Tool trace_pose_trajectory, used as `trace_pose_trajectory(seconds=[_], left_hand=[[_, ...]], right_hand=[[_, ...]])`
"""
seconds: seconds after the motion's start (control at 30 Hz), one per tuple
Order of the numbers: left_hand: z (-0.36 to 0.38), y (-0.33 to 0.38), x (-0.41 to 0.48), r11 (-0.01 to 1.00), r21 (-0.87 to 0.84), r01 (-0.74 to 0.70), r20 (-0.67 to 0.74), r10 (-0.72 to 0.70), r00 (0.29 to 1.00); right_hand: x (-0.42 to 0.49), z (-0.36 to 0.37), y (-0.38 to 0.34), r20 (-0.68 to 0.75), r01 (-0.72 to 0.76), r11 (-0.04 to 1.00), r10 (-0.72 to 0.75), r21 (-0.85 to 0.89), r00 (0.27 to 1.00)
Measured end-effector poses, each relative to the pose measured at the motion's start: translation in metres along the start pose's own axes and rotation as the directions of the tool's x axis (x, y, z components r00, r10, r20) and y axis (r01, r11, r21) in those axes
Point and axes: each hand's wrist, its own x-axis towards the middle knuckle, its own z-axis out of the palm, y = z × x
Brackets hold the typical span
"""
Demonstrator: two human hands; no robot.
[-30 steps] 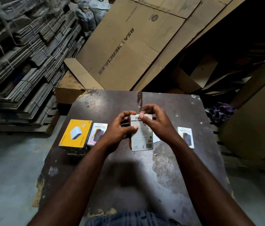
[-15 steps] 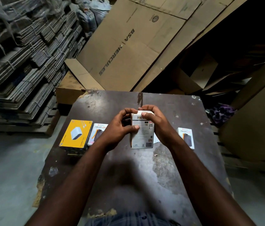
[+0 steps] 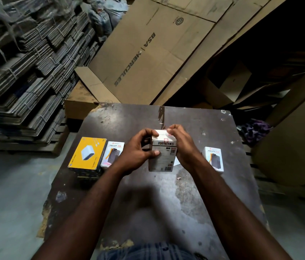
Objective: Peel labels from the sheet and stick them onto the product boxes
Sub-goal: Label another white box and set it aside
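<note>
The step in hand looks like the sticking itself. A small pinkish label (image 3: 163, 136) sits on the top end of a white box (image 3: 163, 158). The right grip (image 3: 183, 145) curls its fingers over that top edge, fingertips on or right beside the label, as if pressing it flat. The left grip (image 3: 138, 150) wraps the box's left side with the thumb across the printed face. The box stands upright near the middle of the bench (image 3: 166, 199); I cannot tell whether its lower end touches it. Both grips are closed on the box, neither one wide.

To the left lie a yellow box (image 3: 88, 154) and, just beside it, a second white box (image 3: 112, 153). A third white box (image 3: 214, 158) lies apart on the right. Whether any of these carries a label is too small to tell. A white sliver (image 3: 176, 163) behind the held box may be the label sheet.

Next, I judge, the label wants a firm rub at its edges. Then the box goes aside, and one grip must free itself for a fine fingertip pinch at the next label's corner.
</note>
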Motion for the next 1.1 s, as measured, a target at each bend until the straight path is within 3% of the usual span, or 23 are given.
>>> trace_pose_trajectory(seconds=[0.13, 0.3, 0.4, 0.6, 0.73, 0.93, 1.1], left_hand=[[-0.003, -0.002, -0.001, 1.0, -0.025, 0.018, 0.017, -0.017, 1.0], [0.002, -0.005, -0.001, 1.0, 0.006, 0.015, 0.02, -0.015, 1.0], [0.001, -0.007, 0.0, 1.0, 0.02, 0.021, 0.024, -0.021, 0.999], [-0.002, -0.01, 0.003, 0.997, 0.07, 0.019, -0.108, -0.011, 0.994], [-0.001, -0.012, 0.0, 0.996, 0.084, 0.001, -0.086, 0.006, 0.996], [-0.002, -0.017, -0.002, 0.998, 0.057, 0.036, -0.128, -0.028, 0.991], [0.007, -0.02, 0.003, 0.957, 0.282, -0.071, -0.28, 0.152, 0.948]], right_hand=[[-0.002, -0.003, 0.003, 0.084, 0.006, 1.0, -0.005, -0.014, 0.996], [-0.003, 0.001, 0.004, -0.059, -0.013, 0.998, 0.009, -0.068, 0.998], [-0.005, -0.001, 0.006, -0.044, -0.021, 0.998, 0.018, -0.055, 0.999], [-0.01, -0.009, 0.021, -0.005, 0.174, 0.949, -0.182, -0.263, 0.983], [-0.007, -0.018, 0.024, 0.022, 0.131, 0.983, -0.13, -0.127, 0.991], [-0.004, -0.034, 0.021, 0.177, 0.124, 0.984, -0.1, -0.126, 0.979], [-0.013, -0.012, 0.027, -0.016, 0.138, 0.974, -0.143, -0.179, 0.99]])
